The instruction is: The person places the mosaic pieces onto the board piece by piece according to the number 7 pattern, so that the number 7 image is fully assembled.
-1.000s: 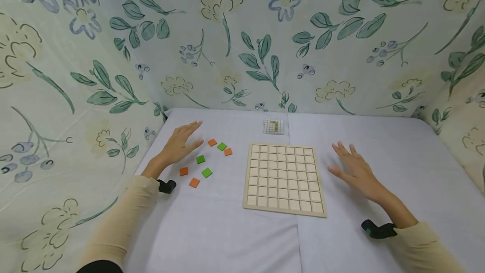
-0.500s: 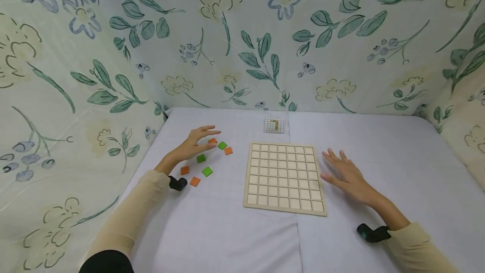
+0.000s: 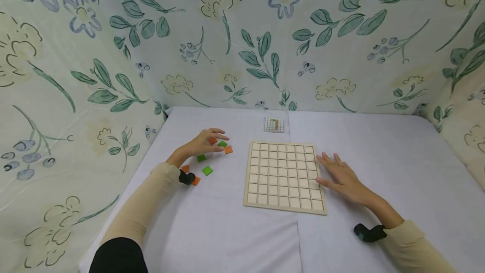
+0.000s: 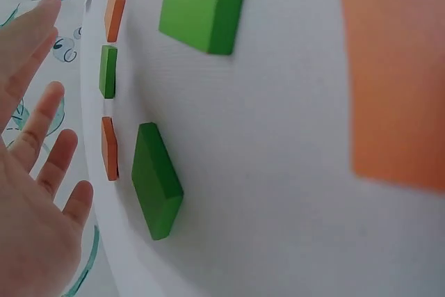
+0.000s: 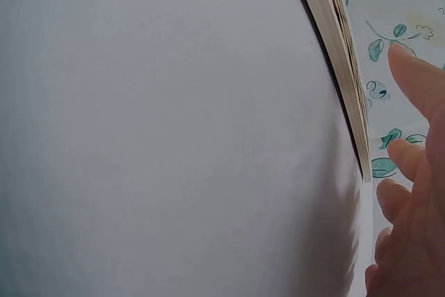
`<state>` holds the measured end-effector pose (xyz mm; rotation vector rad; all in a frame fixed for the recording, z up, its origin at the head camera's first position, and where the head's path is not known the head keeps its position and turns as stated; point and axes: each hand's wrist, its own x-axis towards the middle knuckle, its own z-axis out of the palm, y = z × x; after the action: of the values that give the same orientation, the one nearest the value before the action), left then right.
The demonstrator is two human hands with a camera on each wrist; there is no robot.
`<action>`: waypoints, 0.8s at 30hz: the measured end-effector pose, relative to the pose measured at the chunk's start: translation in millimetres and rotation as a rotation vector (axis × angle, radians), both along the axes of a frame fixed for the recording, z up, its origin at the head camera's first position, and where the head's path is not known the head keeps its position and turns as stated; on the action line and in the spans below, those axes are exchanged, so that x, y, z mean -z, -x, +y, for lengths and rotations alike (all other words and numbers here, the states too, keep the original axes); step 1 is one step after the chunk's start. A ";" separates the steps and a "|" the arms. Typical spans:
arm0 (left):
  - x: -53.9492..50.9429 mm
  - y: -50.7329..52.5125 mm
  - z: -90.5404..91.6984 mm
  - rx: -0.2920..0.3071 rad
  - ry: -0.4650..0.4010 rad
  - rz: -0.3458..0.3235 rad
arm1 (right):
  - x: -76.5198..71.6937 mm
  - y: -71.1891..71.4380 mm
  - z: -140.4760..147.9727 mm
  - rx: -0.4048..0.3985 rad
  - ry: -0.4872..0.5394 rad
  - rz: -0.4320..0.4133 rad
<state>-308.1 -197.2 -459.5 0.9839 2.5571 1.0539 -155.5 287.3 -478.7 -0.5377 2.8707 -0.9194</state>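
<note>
Above the loose tiles at the left, my left hand (image 3: 201, 143) hovers with spread, slightly bent fingers and holds nothing. Near its fingertips lie an orange tile (image 3: 228, 149) and a green tile (image 3: 222, 143). In the left wrist view the hand (image 4: 35, 165) is beside several tiles, among them a green one (image 4: 154, 182). A wooden grid board (image 3: 284, 176) lies mid-table. At its right edge is my right hand (image 3: 344, 180), fingers extended; whether it touches the board cannot be told. The right wrist view shows the hand (image 5: 417, 186) near the board's side (image 5: 341, 53).
A small card with a coloured grid pattern (image 3: 274, 124) lies behind the board. More tiles, such as a green one (image 3: 207, 170), lie in front of the left hand. White cloth (image 3: 227, 231) covers the table, and a floral curtain (image 3: 242, 45) hangs behind.
My left hand has moved right over the tiles, from beside them. My right hand has moved left to the board's right edge. The tiles and board stay where they were.
</note>
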 end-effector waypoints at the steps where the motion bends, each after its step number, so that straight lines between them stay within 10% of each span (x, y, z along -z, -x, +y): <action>1: 0.7 0.7 0.9 0.001 0.003 -0.008 | 0.5 0.0 0.4 -0.001 -0.001 -0.003; 24: 9.6 8.3 7.2 -0.012 0.073 -0.086 | 15.4 1.3 5.8 -0.039 -0.093 0.050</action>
<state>-316.4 -190.0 -469.1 0.8866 2.5155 0.9762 -156.8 293.1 -494.1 -0.6129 2.9184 -0.7731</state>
